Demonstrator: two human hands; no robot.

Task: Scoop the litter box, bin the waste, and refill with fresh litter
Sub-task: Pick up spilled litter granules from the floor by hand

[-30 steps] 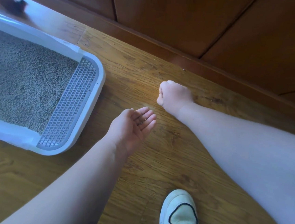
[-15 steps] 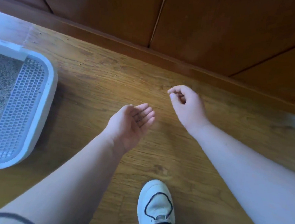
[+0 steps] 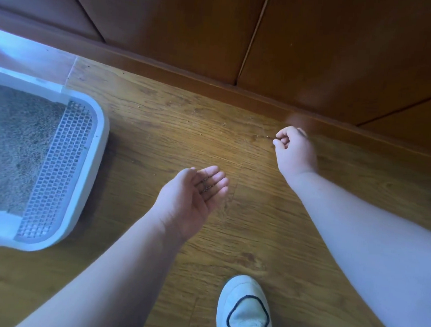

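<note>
Closest to the camera is a white shoe (image 3: 244,312) with a dark loop on the toe. It's planted on the wood floor (image 3: 255,232) at the bottom edge, a bit right of centre. Both bare forearms reach in from the near side.

The left hand (image 3: 193,198) is in the middle, palm up, fingers relaxed and slightly cupped. A small cluster of dark grains (image 3: 206,186) sits at the base of the fingers. It isn't gripping anything, just carrying them loose.

Off to the left is the box (image 3: 99,137), white, on the floor and cut off by the left edge. Grey litter (image 3: 10,145) fills the main part, and a grey mesh strip (image 3: 57,167) runs along its right end inside the rim. The left hand is well clear of it, out to its right.

Further out on the right, the right hand (image 3: 295,149) is down at the floor, fingers curled in, thumb and forefinger tips close together. It's a bit blurry, so I can't tell if there's a grain between them. A few specks (image 3: 265,136) lie on the floor just left of those fingertips, and more are dotted between there and the box.

Past that, a dark skirting (image 3: 191,75) runs along the floor's far edge, with brown wood panels (image 3: 170,16) above it.
</note>
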